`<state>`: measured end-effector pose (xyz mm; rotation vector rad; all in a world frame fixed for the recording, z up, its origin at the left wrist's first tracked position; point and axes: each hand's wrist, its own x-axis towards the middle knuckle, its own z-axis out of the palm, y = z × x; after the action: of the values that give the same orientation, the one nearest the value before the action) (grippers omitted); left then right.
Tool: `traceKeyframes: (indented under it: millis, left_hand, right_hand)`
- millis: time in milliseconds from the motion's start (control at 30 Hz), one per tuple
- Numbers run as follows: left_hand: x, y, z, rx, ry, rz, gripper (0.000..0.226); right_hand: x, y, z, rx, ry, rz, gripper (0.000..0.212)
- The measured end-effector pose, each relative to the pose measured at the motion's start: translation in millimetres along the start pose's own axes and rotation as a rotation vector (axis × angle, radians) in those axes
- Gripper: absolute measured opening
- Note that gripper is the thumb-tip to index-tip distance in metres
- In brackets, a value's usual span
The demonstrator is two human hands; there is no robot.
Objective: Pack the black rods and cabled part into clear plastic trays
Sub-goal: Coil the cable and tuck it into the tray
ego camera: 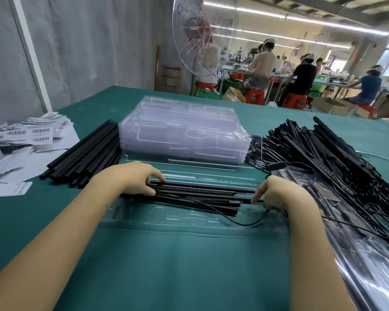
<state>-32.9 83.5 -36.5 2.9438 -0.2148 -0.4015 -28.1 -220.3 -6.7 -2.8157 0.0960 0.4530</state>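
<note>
An open clear plastic tray (189,221) lies on the green table in front of me. Several black rods (200,194) lie across it, with a thin black cable (234,222) looping off them toward the right. My left hand (135,178) grips the rods' left ends, fingers curled over the top. My right hand (276,194) pinches the right ends, index finger pointing down at a rod tip, with cable running under its palm.
A stack of empty clear trays (184,131) stands behind. Loose black rods (88,156) are piled at the left, cabled black parts (323,158) at the right. Barcode labels (29,135) lie far left. Shiny plastic sheeting (368,265) covers the right edge. A standing fan (202,37) and seated workers are beyond the table.
</note>
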Motion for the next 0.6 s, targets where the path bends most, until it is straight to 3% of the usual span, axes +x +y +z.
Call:
traceKeyframes:
  millis: [67,167,233,333,400,600]
  left_hand:
    - [-2,6,-1,0.042,0.008,-0.016,0.041]
    - [-2,20,1,0.167,0.126,-0.019,0.031]
    - [0,35,5,0.112,0.242,0.091,0.018]
    - [6,64,11,-0.137,0.223,0.329,0.005]
    - [14,81,18,-0.157,0.191,0.408,0.008]
    - [35,92,35,-0.178,0.172,0.399,0.008]
  right_hand:
    - [1,0,0,0.062,0.074,0.003,0.044]
    - [1,4,-4,0.236,0.326,0.021,0.037]
    - [-2,4,-7,0.318,0.425,0.024,0.037]
    - [-3,3,-8,0.339,0.417,0.032,0.034]
    - [-3,2,-7,0.302,0.372,0.052,0.029]
    - [0,7,-3,0.146,0.207,0.07,0.012]
